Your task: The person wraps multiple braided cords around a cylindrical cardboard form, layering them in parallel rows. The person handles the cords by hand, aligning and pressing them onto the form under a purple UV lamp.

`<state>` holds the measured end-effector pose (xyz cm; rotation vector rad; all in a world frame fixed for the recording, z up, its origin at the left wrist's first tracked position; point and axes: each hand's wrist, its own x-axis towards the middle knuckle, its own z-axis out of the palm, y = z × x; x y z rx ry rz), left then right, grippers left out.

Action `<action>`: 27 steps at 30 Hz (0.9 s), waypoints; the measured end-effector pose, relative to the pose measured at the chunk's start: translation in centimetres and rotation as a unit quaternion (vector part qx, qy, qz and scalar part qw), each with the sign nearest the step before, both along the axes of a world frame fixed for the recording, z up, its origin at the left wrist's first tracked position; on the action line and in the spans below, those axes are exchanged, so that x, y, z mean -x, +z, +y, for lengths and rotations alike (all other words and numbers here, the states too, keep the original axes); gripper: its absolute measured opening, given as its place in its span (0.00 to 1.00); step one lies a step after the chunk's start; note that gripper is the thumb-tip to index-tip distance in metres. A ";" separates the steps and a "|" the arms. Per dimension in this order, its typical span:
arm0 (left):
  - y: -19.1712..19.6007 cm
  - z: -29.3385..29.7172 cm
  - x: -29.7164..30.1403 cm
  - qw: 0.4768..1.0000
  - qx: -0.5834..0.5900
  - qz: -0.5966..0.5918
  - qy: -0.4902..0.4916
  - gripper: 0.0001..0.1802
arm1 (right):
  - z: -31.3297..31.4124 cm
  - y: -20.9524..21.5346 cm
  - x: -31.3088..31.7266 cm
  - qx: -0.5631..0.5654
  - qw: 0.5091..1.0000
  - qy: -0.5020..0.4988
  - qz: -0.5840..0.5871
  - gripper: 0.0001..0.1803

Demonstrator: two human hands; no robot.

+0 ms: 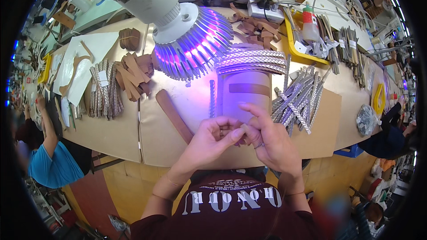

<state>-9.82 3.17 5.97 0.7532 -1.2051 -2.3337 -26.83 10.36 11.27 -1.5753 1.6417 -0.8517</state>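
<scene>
My left hand [212, 138] and my right hand [273, 143] meet in front of me with fingertips pinched together. Between them is a small brown strip [244, 130], mostly hidden by the fingers. Just beyond the hands lies a tan padded block [242, 103] with a darker brown strip [249, 89] across it. Silver-and-white braided strips [253, 62] are laid side by side at its far end. One short braided strip [212, 98] rests to the left of the block. A long brown strip [173, 116] slants beside my left hand.
A finned lamp [191, 40] glowing purple hangs over the table. Loose braided strips [300, 100] lie at right, a bundled set [106, 89] and brown pieces [133, 75] at left. A yellow tray [293, 40] holds a red-and-clear bottle [310, 24]. Other people sit at both sides.
</scene>
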 end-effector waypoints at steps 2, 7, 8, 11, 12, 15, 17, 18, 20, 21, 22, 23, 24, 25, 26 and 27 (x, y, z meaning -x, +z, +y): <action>0.1 -0.2 0.7 1.000 -0.027 0.015 0.002 0.13 | 0.2 0.0 0.3 -0.025 0.999 -0.028 0.006 0.26; -0.8 -0.3 0.7 0.998 -0.027 0.003 0.064 0.11 | 0.5 -0.7 2.1 0.009 0.997 -0.075 0.018 0.26; -1.2 -0.5 0.8 0.995 -0.010 -0.027 0.096 0.10 | 0.6 -0.6 3.0 0.003 0.996 -0.084 0.016 0.26; -2.8 -1.7 1.3 0.984 0.007 -0.060 0.167 0.08 | 0.2 -1.3 4.9 -0.003 0.988 -0.148 -0.032 0.27; -3.2 -1.7 1.6 0.985 0.002 -0.052 0.165 0.08 | -0.1 -1.7 5.5 -0.006 0.982 -0.182 -0.054 0.28; -4.2 -1.4 2.0 0.985 -0.017 -0.039 0.164 0.07 | -0.3 -2.9 6.4 0.002 0.982 -0.181 -0.047 0.27; -4.7 -1.2 1.9 0.984 -0.024 -0.029 0.175 0.07 | -0.4 -3.7 6.6 -0.002 0.980 -0.190 -0.053 0.27; -4.9 -1.2 1.8 0.984 -0.043 -0.036 0.169 0.07 | -0.4 -4.1 6.6 -0.008 0.980 -0.192 -0.055 0.26; -5.2 -1.1 1.7 0.983 -0.074 -0.042 0.164 0.07 | -0.3 -4.8 6.6 -0.008 0.978 -0.201 -0.050 0.26; -5.4 -0.9 1.9 0.982 -0.048 -0.052 0.173 0.08 | -0.3 -5.1 6.5 -0.002 0.978 -0.204 -0.044 0.26; -5.7 -0.7 2.5 0.979 -0.018 -0.071 0.191 0.08 | -0.3 -5.5 6.3 0.007 0.980 -0.196 -0.038 0.26; -5.8 -0.4 2.9 0.974 0.011 -0.090 0.209 0.09 | -0.2 -5.5 6.3 -0.005 0.980 -0.199 -0.010 0.24; -5.9 -0.1 3.0 0.967 0.049 -0.105 0.227 0.10 | -0.2 -5.7 6.1 0.029 0.975 -0.209 0.075 0.23; -6.0 0.2 3.0 0.958 0.087 -0.119 0.244 0.10 | -0.3 -5.7 5.9 0.080 0.962 -0.209 0.155 0.21; -6.1 0.2 2.7 0.950 0.114 -0.150 0.248 0.10 | -0.4 -5.8 5.4 0.149 0.937 -0.202 0.242 0.20; -6.1 0.3 2.0 0.929 0.185 -0.180 0.265 0.11 | -0.4 -5.5 5.0 0.146 0.933 -0.236 0.230 0.17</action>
